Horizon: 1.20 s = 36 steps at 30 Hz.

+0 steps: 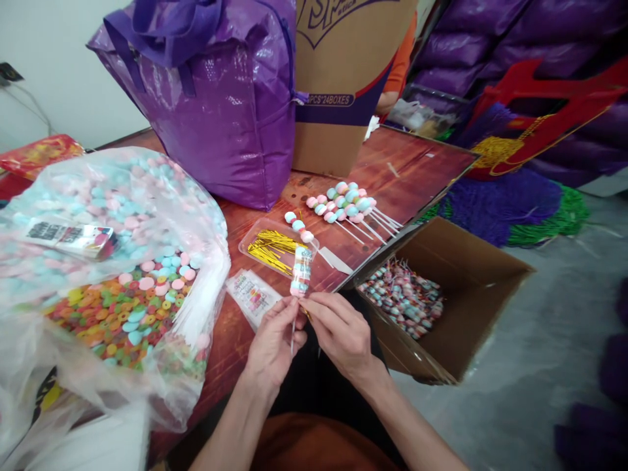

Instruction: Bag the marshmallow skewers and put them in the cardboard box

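My left hand (pixel 276 337) pinches the white stick of a wrapped candy skewer (pixel 301 271), which stands upright with its pink and blue pieces in a printed clear sleeve. At the sleeve's lower end, the fingers of my right hand (pixel 341 327) are closed on a gold twist tie (pixel 306 313), only partly visible. Just beyond lies a clear tray of gold twist ties (pixel 272 248). One unwrapped candy skewer (pixel 298 227) rests at the tray's right edge. Beside my left hand is a stack of printed clear sleeves (pixel 252 296).
Several unwrapped skewers (pixel 343 203) lie together on the wooden-patterned table (pixel 422 160). A cardboard box (pixel 471 320) at the right contains many wrapped skewers. On the left sits a large plastic bag of loose candy (pixel 122 261). A purple bag (pixel 220 111) and a tall carton (pixel 338 144) stand behind.
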Motion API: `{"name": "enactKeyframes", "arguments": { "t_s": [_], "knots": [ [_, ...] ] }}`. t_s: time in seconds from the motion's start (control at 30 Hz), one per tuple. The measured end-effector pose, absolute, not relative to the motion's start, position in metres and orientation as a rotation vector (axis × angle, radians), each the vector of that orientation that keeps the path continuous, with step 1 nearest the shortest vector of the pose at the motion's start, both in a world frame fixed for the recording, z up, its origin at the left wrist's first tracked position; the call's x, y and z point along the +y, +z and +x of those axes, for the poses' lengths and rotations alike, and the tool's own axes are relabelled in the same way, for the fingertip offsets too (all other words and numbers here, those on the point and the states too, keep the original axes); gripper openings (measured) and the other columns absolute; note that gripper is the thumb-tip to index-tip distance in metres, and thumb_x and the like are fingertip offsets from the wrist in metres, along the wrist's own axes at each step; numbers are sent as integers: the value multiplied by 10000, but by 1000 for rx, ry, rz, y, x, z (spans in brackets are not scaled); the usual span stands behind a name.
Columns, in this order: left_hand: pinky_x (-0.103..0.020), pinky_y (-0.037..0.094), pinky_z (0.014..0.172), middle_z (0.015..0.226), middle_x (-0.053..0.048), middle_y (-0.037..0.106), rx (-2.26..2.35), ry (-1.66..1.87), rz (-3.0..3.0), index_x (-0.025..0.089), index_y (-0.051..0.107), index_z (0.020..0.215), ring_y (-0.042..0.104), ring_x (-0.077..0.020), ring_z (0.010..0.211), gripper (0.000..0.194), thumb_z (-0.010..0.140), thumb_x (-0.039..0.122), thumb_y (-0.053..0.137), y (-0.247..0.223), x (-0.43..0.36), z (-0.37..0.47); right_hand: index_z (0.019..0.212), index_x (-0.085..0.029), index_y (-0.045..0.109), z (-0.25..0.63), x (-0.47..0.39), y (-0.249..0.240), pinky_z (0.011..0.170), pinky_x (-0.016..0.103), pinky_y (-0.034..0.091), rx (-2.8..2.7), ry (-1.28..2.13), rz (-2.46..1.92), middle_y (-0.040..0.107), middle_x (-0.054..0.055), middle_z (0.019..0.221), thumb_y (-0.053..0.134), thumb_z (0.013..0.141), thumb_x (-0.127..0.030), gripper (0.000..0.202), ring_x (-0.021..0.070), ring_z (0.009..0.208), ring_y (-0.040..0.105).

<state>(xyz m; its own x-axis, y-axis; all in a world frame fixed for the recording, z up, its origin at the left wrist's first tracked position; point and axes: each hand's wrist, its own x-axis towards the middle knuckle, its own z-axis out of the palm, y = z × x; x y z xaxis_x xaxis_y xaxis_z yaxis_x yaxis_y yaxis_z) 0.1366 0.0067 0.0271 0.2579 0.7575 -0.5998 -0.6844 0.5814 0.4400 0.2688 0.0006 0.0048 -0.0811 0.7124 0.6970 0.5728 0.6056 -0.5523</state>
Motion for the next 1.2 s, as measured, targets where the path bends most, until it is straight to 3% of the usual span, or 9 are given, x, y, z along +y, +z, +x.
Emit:
{"name": "enactKeyframes", "arguments": {
  "t_s": [0.17,0.3,0.5,0.57,0.73,0.9,1.07,1.2],
  "knots": [
    [-136,368,486,722,30,588,850,1037,155,155,665,813,507,-46,589,325,624,271,903,30,0,146,917,-199,644,259,-2,11,696,328,533,-1652,196,-1111,663,65,816,521,916,-66,181,184,756,624],
    [-246,501,691,842,-33,671,815,1024,216,156,705,867,631,-155,812,333,667,363,873,30,0,153,823,-204,562,253,-9,15,663,288,485,-1471,520,-1206,576,28,776,489,957,-132,169,156,707,565],
    [-365,502,874,1009,-90,680,670,1085,341,183,724,979,609,-258,1032,488,749,614,724,49,-1,151,779,-208,538,267,-22,48,551,237,421,-1277,918,-1240,509,-13,703,502,978,-238,204,124,608,488],
    [-382,495,885,1004,-91,666,698,1103,381,189,732,978,597,-270,1029,493,741,620,721,54,-3,149,774,-208,528,272,-25,59,555,244,413,-1362,864,-1222,501,-8,707,486,985,-216,216,124,611,479],
    [-332,466,913,1031,-79,605,732,1070,419,176,740,699,550,-254,1048,291,643,448,825,48,-6,144,844,-209,529,274,-28,61,635,280,427,-1634,609,-1114,516,11,753,445,977,-102,190,145,685,504],
    [-334,454,923,1049,-87,575,675,1045,453,196,761,724,519,-245,1083,429,805,606,665,40,-10,140,835,-209,502,283,-27,57,669,307,406,-1702,508,-1153,531,15,768,435,971,-68,207,151,711,507],
    [-327,414,954,1022,-105,595,740,942,776,185,770,742,524,-242,1065,429,887,547,592,40,-16,145,843,-209,520,297,-25,65,725,355,371,-1751,174,-1259,582,3,732,485,947,-49,193,152,689,522],
    [-319,439,812,866,-81,633,838,888,676,191,742,706,545,-210,869,372,858,518,652,36,-20,164,847,-208,552,300,-30,66,712,351,387,-1662,155,-1266,626,4,731,525,928,-43,186,146,668,556]
  ]
}}
